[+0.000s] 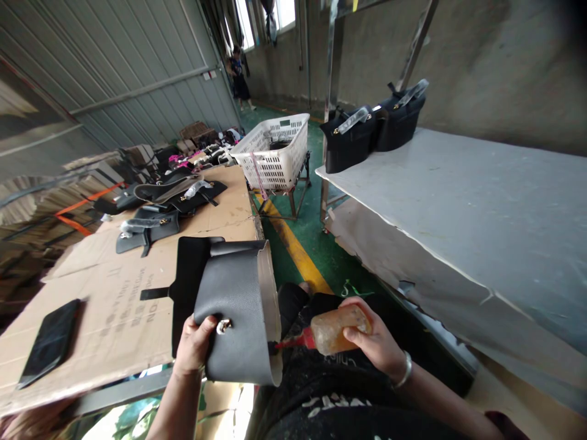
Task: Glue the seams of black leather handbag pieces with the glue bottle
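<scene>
My left hand (pixel 195 345) grips the side of a black handbag body (pixel 236 311), thumb on its front near a small metal clasp. The bag lies on its side at the table's edge, with its pale-lined open rim facing right and a black flap with a strap behind it. In my right hand (pixel 373 342) is a glue bottle (pixel 337 330), a cloudy one with amber contents and a red nozzle. It is tilted sideways, and the dark nozzle tip meets the rim of the bag; whether it touches I cannot tell.
Cardboard covers the left table (pixel 151 305), where a dark tablet-like slab (pixel 50 339) and several bag pieces (pixel 151 226) lie. A white plastic basket (pixel 275 165) stands on a frame ahead. Two black bags (pixel 351 143) sit on the grey table (pixel 477 189) at right. A person (pixel 239 76) is far back.
</scene>
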`<state>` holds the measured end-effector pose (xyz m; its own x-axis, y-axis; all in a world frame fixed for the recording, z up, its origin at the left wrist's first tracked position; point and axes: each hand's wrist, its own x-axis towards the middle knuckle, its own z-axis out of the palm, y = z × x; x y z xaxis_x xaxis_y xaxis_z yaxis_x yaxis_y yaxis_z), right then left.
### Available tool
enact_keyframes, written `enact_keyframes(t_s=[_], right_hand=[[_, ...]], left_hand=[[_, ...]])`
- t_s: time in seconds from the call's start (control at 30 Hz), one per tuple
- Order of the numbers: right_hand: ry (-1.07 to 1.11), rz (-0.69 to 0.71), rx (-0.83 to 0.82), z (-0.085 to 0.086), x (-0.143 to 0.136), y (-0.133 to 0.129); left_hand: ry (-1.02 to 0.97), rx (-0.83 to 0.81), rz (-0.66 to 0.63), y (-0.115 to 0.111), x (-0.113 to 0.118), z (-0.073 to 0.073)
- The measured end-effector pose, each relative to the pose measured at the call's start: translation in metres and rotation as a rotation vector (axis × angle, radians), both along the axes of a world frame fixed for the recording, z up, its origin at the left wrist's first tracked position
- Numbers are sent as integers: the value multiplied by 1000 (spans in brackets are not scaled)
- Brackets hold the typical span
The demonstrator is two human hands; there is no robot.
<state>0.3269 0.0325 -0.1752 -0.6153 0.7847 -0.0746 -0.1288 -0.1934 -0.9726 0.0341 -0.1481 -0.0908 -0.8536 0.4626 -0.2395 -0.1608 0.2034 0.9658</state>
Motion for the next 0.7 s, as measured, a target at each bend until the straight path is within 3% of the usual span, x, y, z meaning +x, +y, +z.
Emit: enact_keyframes(t_s=[0.17,0.27,0.4,0.6,0.7], right_hand=[[60,84,-36,-3,-2,-2],[117,-10,-196,-6,-3,-1],[229,-152,-380,-3,-5,6],[262,-269,-362,-4,-6,19],[270,-246,-362,-9,-6,24]], left_hand=[[1,-29,-44,2,-4,3],[-51,-21,-74,13,-10,17],[-87,104,-56,44,-25,55],[147,504,-200,91,-64,123],[206,608,-226,90,-69,135]])
